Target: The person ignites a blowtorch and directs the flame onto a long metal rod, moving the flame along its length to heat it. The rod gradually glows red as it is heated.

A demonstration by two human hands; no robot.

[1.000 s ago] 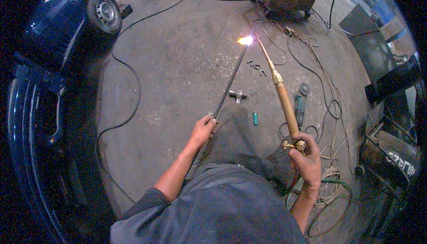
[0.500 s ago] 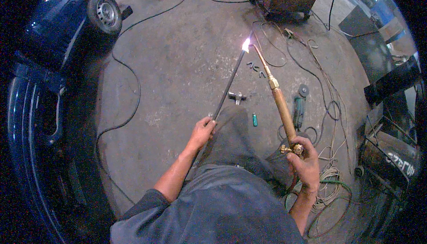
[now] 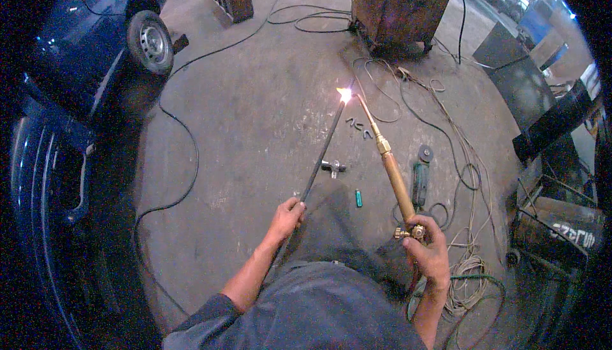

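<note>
My left hand (image 3: 285, 222) is closed round a long dark metal rod (image 3: 324, 152), which slants up and away from me. In my right hand (image 3: 428, 251) is a brass gas torch (image 3: 398, 184), gripped near its valve knobs. The torch's thin copper nozzle points at the rod's far tip, where a bright white-orange flame (image 3: 345, 94) glows. Several small bent metal pieces (image 3: 358, 127) lie on the floor beside the nozzle. Below them are a hammer-like metal tool (image 3: 333, 169) and a green lighter (image 3: 358, 198).
An angle grinder (image 3: 421, 175) lies right of the torch. Hoses and cables (image 3: 468, 273) coil along the right. A rusty wheeled box (image 3: 398, 12) stands ahead. A blue car (image 3: 95, 50) with its wheel (image 3: 150, 43) is at left. Dark metal scrap (image 3: 554, 222) crowds the right edge.
My view has tilted up, so the floor, the rod and the torch appear lower. The flame still sits at the rod's tip, and both hands keep their hold.
</note>
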